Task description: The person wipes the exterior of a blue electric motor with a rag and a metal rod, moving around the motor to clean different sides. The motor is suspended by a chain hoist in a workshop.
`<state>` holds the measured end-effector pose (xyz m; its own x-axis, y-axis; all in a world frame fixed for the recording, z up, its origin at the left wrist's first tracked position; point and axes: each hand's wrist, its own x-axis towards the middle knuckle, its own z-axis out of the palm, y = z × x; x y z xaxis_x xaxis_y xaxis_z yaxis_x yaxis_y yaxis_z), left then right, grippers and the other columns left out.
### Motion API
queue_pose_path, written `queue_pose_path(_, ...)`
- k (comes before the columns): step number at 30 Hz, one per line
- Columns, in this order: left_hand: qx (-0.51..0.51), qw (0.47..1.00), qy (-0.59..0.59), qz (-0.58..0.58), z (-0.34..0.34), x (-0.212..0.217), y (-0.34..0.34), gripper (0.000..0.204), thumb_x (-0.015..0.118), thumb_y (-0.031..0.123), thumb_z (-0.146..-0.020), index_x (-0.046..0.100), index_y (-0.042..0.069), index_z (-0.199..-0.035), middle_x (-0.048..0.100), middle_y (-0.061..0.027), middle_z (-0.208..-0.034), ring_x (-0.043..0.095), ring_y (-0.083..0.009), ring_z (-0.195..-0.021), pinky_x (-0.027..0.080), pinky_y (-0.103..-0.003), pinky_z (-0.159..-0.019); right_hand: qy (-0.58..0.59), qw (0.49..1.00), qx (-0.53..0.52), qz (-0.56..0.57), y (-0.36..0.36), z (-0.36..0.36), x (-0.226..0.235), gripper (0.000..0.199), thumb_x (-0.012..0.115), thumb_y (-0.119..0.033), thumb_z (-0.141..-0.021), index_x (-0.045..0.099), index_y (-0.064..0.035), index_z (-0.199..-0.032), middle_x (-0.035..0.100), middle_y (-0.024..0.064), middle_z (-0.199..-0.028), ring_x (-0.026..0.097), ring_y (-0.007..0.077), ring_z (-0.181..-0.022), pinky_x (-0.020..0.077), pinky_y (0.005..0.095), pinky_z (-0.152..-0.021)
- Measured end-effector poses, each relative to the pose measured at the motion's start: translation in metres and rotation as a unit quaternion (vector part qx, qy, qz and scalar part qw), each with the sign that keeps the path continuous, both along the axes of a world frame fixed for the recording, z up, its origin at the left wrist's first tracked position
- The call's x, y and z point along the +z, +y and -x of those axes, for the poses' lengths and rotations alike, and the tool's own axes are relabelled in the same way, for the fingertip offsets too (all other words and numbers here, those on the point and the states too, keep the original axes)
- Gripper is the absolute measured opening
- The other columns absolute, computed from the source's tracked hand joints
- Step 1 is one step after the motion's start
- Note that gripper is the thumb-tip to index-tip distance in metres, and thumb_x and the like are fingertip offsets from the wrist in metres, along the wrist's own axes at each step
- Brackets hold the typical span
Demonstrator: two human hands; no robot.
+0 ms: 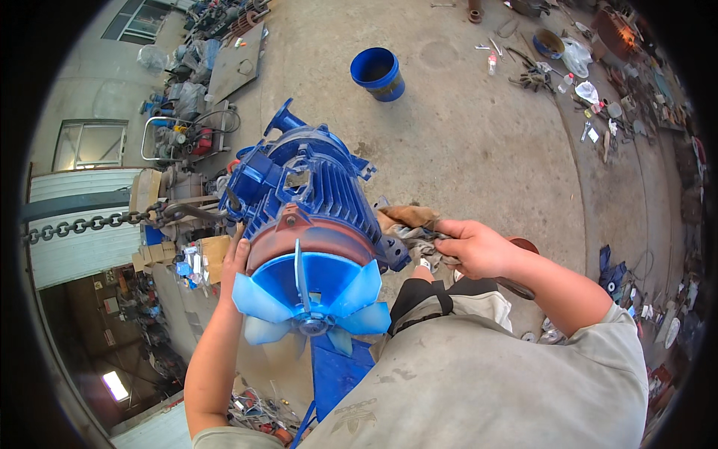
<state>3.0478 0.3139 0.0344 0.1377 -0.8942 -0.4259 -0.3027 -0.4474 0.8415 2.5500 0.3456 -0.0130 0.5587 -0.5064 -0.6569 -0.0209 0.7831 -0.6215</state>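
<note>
Motor (pixel 329 191) sits left of center, directly in front of the person, fan end toward the body. Blue ribbed casing, red-brown ring (pixel 310 245) at the near end, fan (pixel 313 323) in front of that, its blades spread around the hub and paler toward the tips.

Left hand (pixel 235 260): at the motor's left side, by the red-brown ring, fingers close together and pointing away from the body. Can't tell if it grips or just rests.

Right hand (pixel 479 251): off the motor's right side, pinching a dirty brown-gray rag (pixel 411 230) between thumb and fingers. Rag bunched, hanging close to the casing; contact unclear.

Chain (pixel 90 224) comes in from the left, ending in a hook (pixel 191 212) that reaches the motor's left side; exact hook-up not readable. Blue metal plate (pixel 336 374) below the fan.

Blue bucket (pixel 388 91) upright on the concrete floor (pixel 479 150), well apart from the motor. Gloves (pixel 532 79) lie farther right. Wheeled cart (pixel 161 142) back left, cardboard boxes (pixel 153 256) nearer.
</note>
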Motion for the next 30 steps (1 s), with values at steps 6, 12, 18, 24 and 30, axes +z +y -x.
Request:
queue_pose_path(6,0.004,0.997,-0.073,0.009,0.004,0.007,0.001,0.072,0.061,0.050,-0.104,0.046,0.001,-0.155,0.056,-0.0187,-0.146,0.054,-0.0238,-0.134,0.044,-0.032,-0.109,0.038,0.994,0.067,0.073,-0.017,-0.025,0.013,0.032,0.049,-0.015,-0.108,0.059,-0.0087,-0.137,0.045,-0.0054,-0.069,0.039,0.0064,-0.056,0.0342,0.0273,-0.049)
queue_pose_path(12,0.010,0.999,-0.045,0.014,0.014,0.008,0.004,0.075,0.060,0.054,-0.103,0.046,0.002,-0.155,0.053,-0.0193,-0.150,0.053,-0.0259,-0.135,0.040,-0.034,-0.113,0.045,0.986,0.112,0.115,-0.025,-0.030,0.001,0.035,0.050,-0.018,-0.106,0.059,-0.0064,-0.138,0.053,-0.0003,-0.072,0.049,0.0109,-0.060,0.0410,0.0319,-0.051)
queue_pose_path(18,0.018,0.998,-0.064,0.008,0.022,0.014,0.005,0.076,0.063,0.053,-0.101,0.046,0.002,-0.155,0.053,-0.0202,-0.149,0.053,-0.0266,-0.135,0.040,-0.035,-0.113,-0.080,0.980,0.051,-0.177,-0.059,-0.035,-0.005,0.052,0.046,-0.016,-0.106,0.036,-0.0131,-0.157,0.046,-0.0020,-0.068,0.036,0.0083,-0.046,0.0296,0.0273,-0.040)
queue_pose_path(24,0.027,0.997,-0.067,0.010,0.033,0.026,0.002,0.077,0.068,0.048,-0.099,0.044,0.002,-0.156,0.054,-0.0201,-0.148,0.054,-0.0264,-0.133,0.042,-0.035,-0.112,0.053,0.991,0.106,-0.066,-0.082,-0.074,-0.005,0.061,0.045,-0.014,-0.107,0.025,-0.0054,-0.164,0.049,0.0022,-0.071,0.040,0.0116,-0.048,0.0349,0.0307,-0.043)
queue_pose_path(30,0.026,0.997,-0.078,0.011,0.028,0.022,0.002,0.077,0.070,0.047,-0.098,0.045,0.002,-0.155,0.053,-0.0196,-0.149,0.053,-0.0266,-0.134,0.042,-0.035,-0.112,0.073,0.981,0.179,-0.020,-0.062,-0.061,0.030,0.021,0.045,-0.014,-0.106,0.053,-0.0016,-0.121,0.052,0.0066,-0.065,0.046,0.0157,-0.045,0.0379,0.0347,-0.041)
